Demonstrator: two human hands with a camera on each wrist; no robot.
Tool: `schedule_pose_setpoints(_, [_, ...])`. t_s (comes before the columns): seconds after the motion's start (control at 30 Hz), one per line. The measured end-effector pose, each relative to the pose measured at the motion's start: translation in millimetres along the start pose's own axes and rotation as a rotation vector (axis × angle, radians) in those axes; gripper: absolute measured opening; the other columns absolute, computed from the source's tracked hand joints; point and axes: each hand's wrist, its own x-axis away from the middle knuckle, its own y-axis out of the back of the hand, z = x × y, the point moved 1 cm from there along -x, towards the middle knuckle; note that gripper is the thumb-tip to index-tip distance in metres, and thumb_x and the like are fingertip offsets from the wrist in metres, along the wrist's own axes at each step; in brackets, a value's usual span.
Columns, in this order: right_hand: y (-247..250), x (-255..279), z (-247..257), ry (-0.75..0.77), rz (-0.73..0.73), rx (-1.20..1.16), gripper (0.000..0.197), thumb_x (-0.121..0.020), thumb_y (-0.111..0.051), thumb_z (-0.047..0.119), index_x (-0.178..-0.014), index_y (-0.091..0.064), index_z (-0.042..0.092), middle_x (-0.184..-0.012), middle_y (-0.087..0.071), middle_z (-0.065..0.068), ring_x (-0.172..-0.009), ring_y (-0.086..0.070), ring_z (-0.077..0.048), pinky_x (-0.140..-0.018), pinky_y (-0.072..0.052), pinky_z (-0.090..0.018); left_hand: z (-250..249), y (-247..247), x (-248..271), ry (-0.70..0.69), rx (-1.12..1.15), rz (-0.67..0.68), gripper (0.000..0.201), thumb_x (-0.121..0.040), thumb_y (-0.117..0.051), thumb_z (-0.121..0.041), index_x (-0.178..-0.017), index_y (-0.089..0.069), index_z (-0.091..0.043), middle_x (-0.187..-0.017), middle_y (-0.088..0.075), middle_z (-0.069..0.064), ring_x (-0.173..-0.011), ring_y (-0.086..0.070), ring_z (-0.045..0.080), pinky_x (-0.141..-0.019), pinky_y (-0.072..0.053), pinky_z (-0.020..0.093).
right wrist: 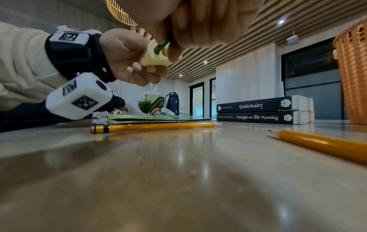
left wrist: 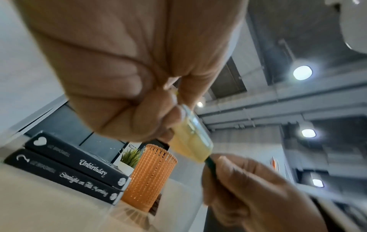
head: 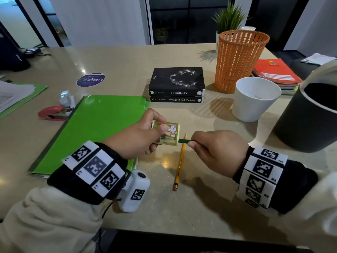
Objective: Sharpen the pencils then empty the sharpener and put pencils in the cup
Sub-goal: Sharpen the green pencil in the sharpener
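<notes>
At the desk's [head: 113, 57] far left lie papers on a folder [head: 27, 95], then a red stapler [head: 52, 113] just beside a large green folder [head: 94, 128] that fills the left-centre. Above the folder's right edge, the left hand [head: 135, 137] pinches a small yellow sharpener [head: 168, 133] with a cartoon figure on its face, thumb on top and fingers curled beneath, holding it clear of the desk. A dark green pencil [head: 183, 141] is pushed into the sharpener's right end; the right hand [head: 217, 152] grips its shaft between thumb and curled fingers, with only a short stretch showing between hand and sharpener. Under both hands a yellow pencil [head: 180, 161] lies flat on the desk, point away from the person, eraser toward them. The right wrist view shows a second yellow pencil [right wrist: 321, 143] lying on the desk, point toward the books. Behind the hands two black books [head: 176, 84] sit stacked, spines facing the person. To their right stands an orange mesh basket [head: 238, 61], a potted plant [head: 229, 17] behind it, and near the basket a white cup [head: 255, 99] stands upright on the desk. Farther right are an orange notebook [head: 275, 72] on a stack and, at the frame's edge, a dark bin [head: 308, 117].
</notes>
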Motion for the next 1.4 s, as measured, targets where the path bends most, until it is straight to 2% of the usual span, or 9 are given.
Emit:
schedule_pose_setpoints(0.13, [7,-2,1,0.053,-0.08,0.131,0.031,-0.088,-0.037,0.039,-0.08,-0.053,0.014,-0.058,-0.057,0.002,-0.043,-0.052,-0.023,-0.041,-0.03,-0.022,-5,3,-4,0.093,0.313,-0.025,0.011,-0.096,-0.038,-0.026,-0.092,-0.044,-0.018,-0.061,-0.045,0.003,-0.042,-0.038,0.006,-0.035,-0.032,0.014])
schedule_pose_setpoints(0.3, [11,-1,5,0.097,-0.112,0.164,0.034,-0.09,-0.036,0.035,-0.069,-0.051,0.013,-0.047,-0.047,0.002,-0.036,-0.043,-0.025,-0.041,-0.02,-0.02,-1,-2,-8,0.144,0.333,0.015,0.013,-0.097,-0.037,-0.027,-0.09,-0.043,-0.018,-0.058,-0.044,0.002,-0.037,-0.037,0.004,-0.032,-0.03,0.013])
schedule_pose_setpoints(0.43, [10,2,5,0.043,-0.087,0.138,0.035,-0.09,-0.036,0.035,-0.063,-0.045,0.015,-0.041,-0.034,0.006,-0.03,-0.033,-0.023,-0.041,-0.012,-0.015,-1,-8,-10,0.1,0.139,0.048,0.006,-0.097,-0.035,-0.027,-0.094,-0.038,-0.023,-0.064,-0.04,0.003,-0.046,-0.035,0.007,-0.04,-0.031,0.018])
schedule_pose_setpoints(0.53, [5,2,2,-0.031,-0.047,0.078,0.033,-0.089,-0.033,0.042,-0.063,-0.032,0.022,-0.041,-0.019,0.008,-0.032,-0.024,-0.02,-0.036,-0.018,-0.018,-4,-4,-4,0.017,-0.045,0.032,0.012,-0.095,-0.038,-0.03,-0.105,-0.034,-0.025,-0.066,-0.042,0.002,-0.053,-0.041,0.009,-0.05,-0.039,0.02])
schedule_pose_setpoints(0.67, [0,2,-1,-0.047,-0.009,0.026,0.031,-0.09,-0.026,0.048,-0.066,-0.03,0.027,-0.041,-0.018,0.008,-0.036,-0.024,-0.016,-0.038,-0.017,-0.02,-6,2,3,-0.047,-0.164,0.038,0.017,-0.092,-0.042,-0.037,-0.106,-0.033,-0.033,-0.07,-0.05,0.002,-0.061,-0.049,0.01,-0.065,-0.045,0.031])
schedule_pose_setpoints(0.8, [6,1,2,-0.003,-0.037,0.084,0.035,-0.091,-0.031,0.041,-0.069,-0.046,0.018,-0.044,-0.034,0.006,-0.034,-0.036,-0.022,-0.038,-0.011,-0.018,-5,8,-3,-0.015,0.038,0.045,0.006,-0.094,-0.039,-0.032,-0.1,-0.04,-0.03,-0.068,-0.045,0.001,-0.056,-0.043,0.01,-0.052,-0.04,0.021])
schedule_pose_setpoints(0.97, [9,0,4,0.056,-0.062,0.173,0.037,-0.09,-0.033,0.041,-0.075,-0.053,0.013,-0.054,-0.054,0.002,-0.04,-0.049,-0.024,-0.041,-0.023,-0.022,-2,2,-11,0.064,0.358,0.019,0.011,-0.096,-0.038,-0.028,-0.095,-0.047,-0.023,-0.072,-0.044,0.005,-0.05,-0.037,0.008,-0.045,-0.032,0.02])
schedule_pose_setpoints(1.17, [10,3,3,-0.012,-0.055,0.151,0.034,-0.089,-0.035,0.037,-0.064,-0.044,0.015,-0.041,-0.026,0.006,-0.029,-0.035,-0.024,-0.044,-0.006,-0.013,-8,-3,-5,-0.043,-0.012,0.012,0.005,-0.094,-0.039,-0.033,-0.099,-0.037,-0.034,-0.069,-0.044,-0.002,-0.055,-0.043,0.007,-0.056,-0.041,0.023])
schedule_pose_setpoints(1.4, [-1,1,-4,-0.094,0.11,-0.067,0.036,-0.084,-0.015,0.056,-0.068,-0.033,0.029,-0.045,-0.031,0.008,-0.045,-0.037,-0.017,-0.042,-0.024,-0.022,-10,8,9,-0.169,-0.25,0.041,0.017,-0.09,-0.046,-0.037,-0.097,-0.032,-0.043,-0.091,-0.061,0.004,-0.074,-0.06,0.018,-0.077,-0.05,0.04])
